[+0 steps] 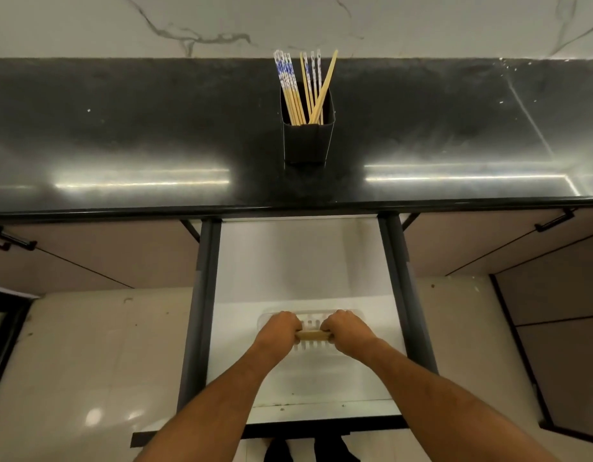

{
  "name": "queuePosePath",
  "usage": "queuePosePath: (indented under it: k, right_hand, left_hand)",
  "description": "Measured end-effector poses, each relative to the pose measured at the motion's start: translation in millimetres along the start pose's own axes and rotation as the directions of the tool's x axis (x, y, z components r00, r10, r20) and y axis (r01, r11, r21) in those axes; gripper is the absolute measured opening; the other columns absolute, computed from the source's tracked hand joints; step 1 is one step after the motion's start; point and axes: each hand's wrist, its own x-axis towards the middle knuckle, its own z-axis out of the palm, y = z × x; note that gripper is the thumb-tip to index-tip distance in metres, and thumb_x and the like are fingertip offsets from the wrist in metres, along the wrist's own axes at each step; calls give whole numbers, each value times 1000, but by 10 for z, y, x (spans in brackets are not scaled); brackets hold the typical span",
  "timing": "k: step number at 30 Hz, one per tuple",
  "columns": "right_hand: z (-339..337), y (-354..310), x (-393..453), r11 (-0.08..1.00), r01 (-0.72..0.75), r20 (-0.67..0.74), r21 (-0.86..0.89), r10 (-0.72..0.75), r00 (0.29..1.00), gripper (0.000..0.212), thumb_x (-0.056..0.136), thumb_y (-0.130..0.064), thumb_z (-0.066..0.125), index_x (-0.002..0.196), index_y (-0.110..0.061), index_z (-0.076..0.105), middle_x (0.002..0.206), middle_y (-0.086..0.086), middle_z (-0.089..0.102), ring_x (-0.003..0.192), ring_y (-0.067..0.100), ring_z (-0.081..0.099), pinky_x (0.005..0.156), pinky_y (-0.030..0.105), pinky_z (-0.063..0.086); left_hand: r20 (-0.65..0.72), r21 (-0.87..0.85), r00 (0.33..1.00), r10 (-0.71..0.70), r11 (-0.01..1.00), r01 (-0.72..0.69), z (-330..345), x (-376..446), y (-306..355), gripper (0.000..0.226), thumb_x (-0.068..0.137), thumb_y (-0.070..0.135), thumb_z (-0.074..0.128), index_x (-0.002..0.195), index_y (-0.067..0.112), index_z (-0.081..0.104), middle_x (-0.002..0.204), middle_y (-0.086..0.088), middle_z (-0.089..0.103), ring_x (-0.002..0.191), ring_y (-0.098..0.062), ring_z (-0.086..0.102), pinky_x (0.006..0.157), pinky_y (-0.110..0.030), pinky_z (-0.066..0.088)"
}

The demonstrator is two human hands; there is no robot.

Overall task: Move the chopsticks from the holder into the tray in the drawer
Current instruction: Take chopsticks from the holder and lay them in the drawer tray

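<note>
A black square holder stands on the dark countertop with several chopsticks upright in it, some with blue-and-white tops. Below it the drawer is pulled out. A clear slotted tray lies in the drawer, mostly hidden under my hands. My left hand and my right hand each grip one end of a bundle of chopsticks, held crosswise low over the tray.
The black countertop runs the full width, backed by a marble wall. Dark drawer rails flank the white drawer bottom. Cabinet doors with black handles sit on both sides. Pale floor tiles lie below.
</note>
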Motion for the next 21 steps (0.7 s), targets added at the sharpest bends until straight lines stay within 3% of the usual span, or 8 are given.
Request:
queuePosePath:
  k: [10, 14, 21]
  right_hand:
    - [198, 43, 49, 1000, -7, -11, 6, 7, 1000, 22, 90, -10, 60, 99, -20, 77, 95, 4, 73, 89, 22, 67, 83, 33, 56]
    - [236, 52, 46, 1000, 18, -15, -22, -18, 1000, 23, 91, -11, 63, 107, -22, 75, 103, 2, 72, 93, 21, 66, 85, 32, 55]
    - [223, 138, 42, 990, 54, -86, -131, -65, 994, 18, 90, -10, 66, 105, -18, 74, 105, 3, 71, 95, 22, 67, 87, 35, 57]
  left_hand:
    - [-33, 17, 999, 7, 1000, -6, 293, 12, -43, 13, 91, 21, 68, 101, 20, 76, 97, -4, 75, 87, -21, 69, 81, -31, 57]
    - [-59, 11, 998, 10, 1000, -9, 325, 2, -49, 15, 91, 19, 66, 105, 19, 73, 102, -3, 73, 92, -20, 68, 86, -32, 57]
    - [-167, 40, 986, 4, 999, 2, 323, 12, -69, 17, 95, 12, 59, 106, 17, 72, 111, -4, 70, 98, -20, 67, 89, -29, 55]
